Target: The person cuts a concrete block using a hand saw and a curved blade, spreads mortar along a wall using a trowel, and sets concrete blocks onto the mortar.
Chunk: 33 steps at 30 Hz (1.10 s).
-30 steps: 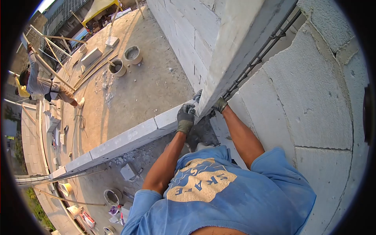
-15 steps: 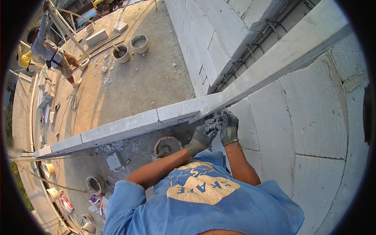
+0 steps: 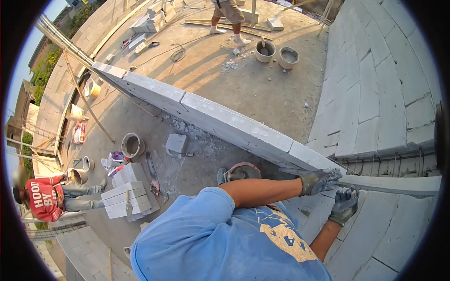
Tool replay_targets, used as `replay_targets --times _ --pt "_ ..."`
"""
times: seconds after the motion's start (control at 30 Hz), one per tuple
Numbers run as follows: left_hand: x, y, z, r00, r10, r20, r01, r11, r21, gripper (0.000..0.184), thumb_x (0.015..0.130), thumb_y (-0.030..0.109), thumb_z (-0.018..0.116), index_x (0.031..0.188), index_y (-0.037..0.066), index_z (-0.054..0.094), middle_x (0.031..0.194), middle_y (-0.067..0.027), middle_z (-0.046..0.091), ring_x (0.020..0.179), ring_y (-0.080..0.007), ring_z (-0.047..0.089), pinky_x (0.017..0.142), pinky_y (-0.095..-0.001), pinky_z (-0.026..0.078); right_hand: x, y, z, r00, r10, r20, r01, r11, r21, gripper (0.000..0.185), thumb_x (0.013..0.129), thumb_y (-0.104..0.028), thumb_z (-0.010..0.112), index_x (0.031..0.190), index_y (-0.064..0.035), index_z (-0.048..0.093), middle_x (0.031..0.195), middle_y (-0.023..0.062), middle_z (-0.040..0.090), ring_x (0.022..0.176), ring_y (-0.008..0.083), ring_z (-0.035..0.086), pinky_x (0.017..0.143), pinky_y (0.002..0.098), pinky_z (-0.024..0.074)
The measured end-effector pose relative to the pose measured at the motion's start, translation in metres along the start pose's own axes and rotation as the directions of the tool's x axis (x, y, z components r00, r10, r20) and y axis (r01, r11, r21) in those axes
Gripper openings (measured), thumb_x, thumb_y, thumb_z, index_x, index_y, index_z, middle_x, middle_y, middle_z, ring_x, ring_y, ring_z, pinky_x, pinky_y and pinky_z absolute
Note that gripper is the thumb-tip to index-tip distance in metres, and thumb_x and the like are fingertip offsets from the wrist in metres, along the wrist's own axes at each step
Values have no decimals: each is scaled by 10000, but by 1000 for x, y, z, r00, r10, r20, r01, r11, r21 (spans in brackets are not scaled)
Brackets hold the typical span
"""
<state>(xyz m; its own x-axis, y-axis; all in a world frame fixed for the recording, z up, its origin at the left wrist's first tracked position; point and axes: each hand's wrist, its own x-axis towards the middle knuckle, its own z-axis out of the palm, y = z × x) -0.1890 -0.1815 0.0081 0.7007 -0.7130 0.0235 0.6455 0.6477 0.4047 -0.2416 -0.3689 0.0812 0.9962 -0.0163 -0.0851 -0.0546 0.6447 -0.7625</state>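
My left hand [image 3: 321, 181], in a grey, mortar-smeared glove, is at the right end of the low block wall [image 3: 234, 119], by the long pale beam [image 3: 391, 183]. Its fingers are bent together; what lies in them, if anything, I cannot make out. Just below it, my right hand [image 3: 344, 206], gloved too, stands over the pale block wall face [image 3: 389, 225]. Its fingers are half curled and apart, with nothing visible in them. Below the low wall, a mortar bucket [image 3: 243, 171] is partly hidden by my left arm.
A block [image 3: 176, 144] and a handsaw [image 3: 152, 171] lie on the floor near stacked blocks [image 3: 129, 194]. A person in a red top [image 3: 44, 199] stands at left. Beyond the wall are two buckets [image 3: 265, 50] and another person's legs [image 3: 227, 21]. Rebar [image 3: 389, 161] crosses a wall gap.
The view has swung left and turned, bringing the person in red into sight. My hands, close together before, are now slightly apart, the left by the wall's end.
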Motion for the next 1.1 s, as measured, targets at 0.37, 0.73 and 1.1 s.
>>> replay_targets --times 0.37,0.73,1.1 --pt "74 -15 27 909 358 -213 -152 760 631 385 1004 299 557 1329 94 583 1208 -90 658 1054 -169 603 945 -308 460 -10 42 56 870 -125 -476 92 992 -92 318 1019 -257 520 1200 -2 580 723 -21 482 619 91 466 588 231 455" --pt "112 -7 23 975 162 153 -218 558 800 369 1068 317 386 1307 107 575 1156 -59 615 996 -149 608 891 -305 508 -25 26 39 853 -371 -367 -240 345 -907 240 953 -162 583 1057 49 634 576 45 536 440 131 514 443 348 487" --pt "119 -9 16 978 166 126 -205 666 717 394 1052 337 457 1268 39 600 1136 -115 637 1007 -202 591 916 -315 463 -26 19 123 850 -526 -32 72 175 -982 149 910 -26 513 988 -2 637 706 100 658 591 192 681 572 293 542"
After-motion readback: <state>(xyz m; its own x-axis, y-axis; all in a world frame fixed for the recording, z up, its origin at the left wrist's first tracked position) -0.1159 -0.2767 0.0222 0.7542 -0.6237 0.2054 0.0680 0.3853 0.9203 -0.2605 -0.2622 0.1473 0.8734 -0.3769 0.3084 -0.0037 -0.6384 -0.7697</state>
